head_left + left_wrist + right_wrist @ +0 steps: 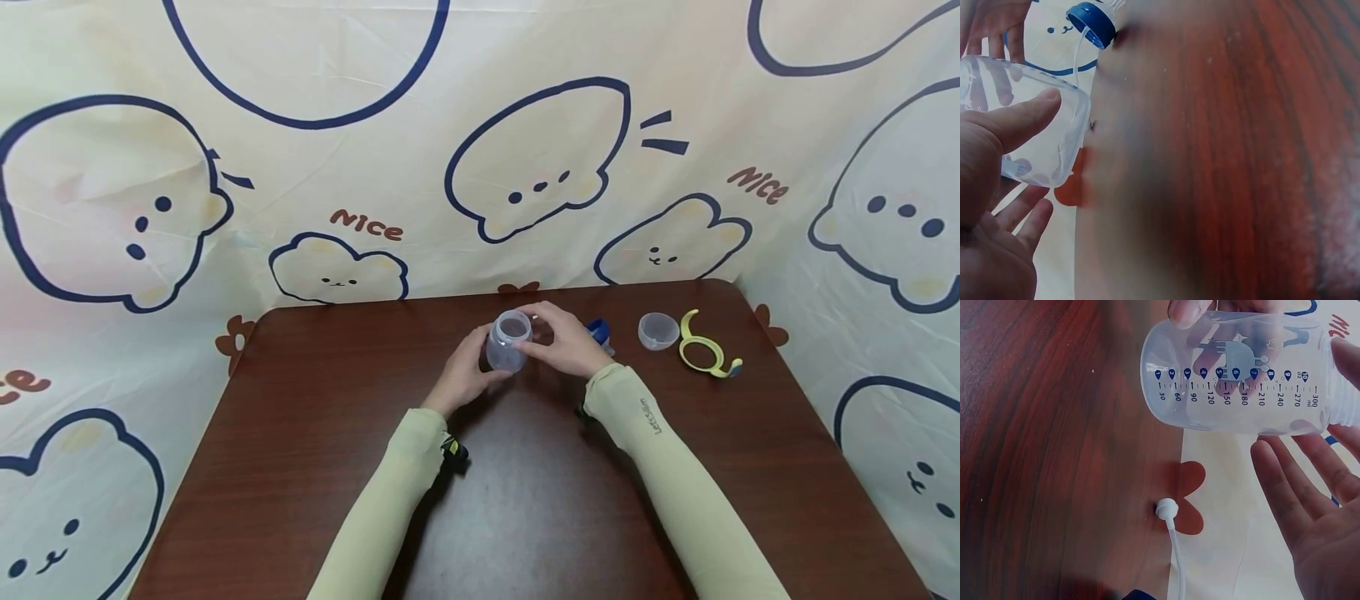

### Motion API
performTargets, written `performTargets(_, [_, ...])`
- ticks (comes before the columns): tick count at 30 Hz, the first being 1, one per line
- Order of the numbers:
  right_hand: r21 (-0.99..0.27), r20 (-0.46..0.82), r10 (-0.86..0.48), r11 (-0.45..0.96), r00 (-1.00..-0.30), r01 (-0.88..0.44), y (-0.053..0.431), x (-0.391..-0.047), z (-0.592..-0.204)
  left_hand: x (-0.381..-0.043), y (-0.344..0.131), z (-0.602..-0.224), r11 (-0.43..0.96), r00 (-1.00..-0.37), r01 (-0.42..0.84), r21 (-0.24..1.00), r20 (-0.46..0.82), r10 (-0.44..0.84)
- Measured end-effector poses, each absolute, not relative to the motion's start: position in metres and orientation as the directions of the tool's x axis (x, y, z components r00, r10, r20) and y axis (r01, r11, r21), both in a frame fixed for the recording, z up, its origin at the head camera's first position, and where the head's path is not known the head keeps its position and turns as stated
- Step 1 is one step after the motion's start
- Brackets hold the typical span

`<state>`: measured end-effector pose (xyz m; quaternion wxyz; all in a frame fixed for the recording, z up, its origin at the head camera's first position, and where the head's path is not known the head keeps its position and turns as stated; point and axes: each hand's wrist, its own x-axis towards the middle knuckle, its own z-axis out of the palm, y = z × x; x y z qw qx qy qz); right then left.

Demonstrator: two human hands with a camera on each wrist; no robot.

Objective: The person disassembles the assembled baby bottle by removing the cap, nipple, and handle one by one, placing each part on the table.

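Observation:
A clear baby bottle (507, 343) without its cap stands mouth up between both hands in the head view, tilted a little. My left hand (465, 373) grips its body, thumb on the near side and fingers round the far side, as the left wrist view shows of the bottle (1038, 134). My right hand (562, 340) holds the neck between thumb and fingers. Blue ounce and millilitre marks and a pale animal print show on the bottle (1238, 372) in the right wrist view.
Behind the right hand sits a blue-and-white bottle cap (1094, 25), partly hidden in the head view, with a straw ending in a white weight (1167, 509). Farther right lie a clear dome cover (658, 332) and a yellow handle ring (701, 354). A printed cloth borders the brown table (300, 467).

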<state>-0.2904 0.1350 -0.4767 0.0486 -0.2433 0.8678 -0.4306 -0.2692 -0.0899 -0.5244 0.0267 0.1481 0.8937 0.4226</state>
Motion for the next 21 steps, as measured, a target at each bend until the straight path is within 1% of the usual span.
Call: performTargets(21, [-0.779,0.102,-0.453,0.517,-0.886,-0.354,0.1326,-0.2950,-0.4762,-0.2717,-0.0877,-0.5254,0.627,-0.964,0.194,0.755,0.028,0.265])
